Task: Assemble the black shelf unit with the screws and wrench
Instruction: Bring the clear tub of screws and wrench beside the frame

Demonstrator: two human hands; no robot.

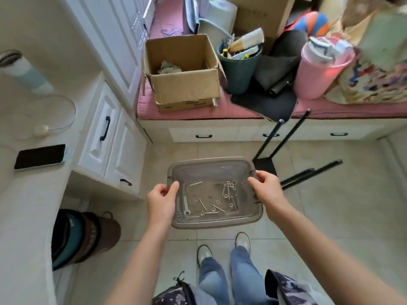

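Both hands hold a clear plastic tray [214, 164] above the tiled floor: left hand [161, 200] has its grip closed on the left rim, right hand [265, 187] on the right rim. Inside lie loose screws [208, 205], nuts and a small wrench [186, 206]. Black shelf parts [284, 137] lean against the bench beyond.

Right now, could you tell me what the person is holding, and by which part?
Both hands hold the clear plastic bin by its rim: the left hand on its left edge, the right hand on its right edge.
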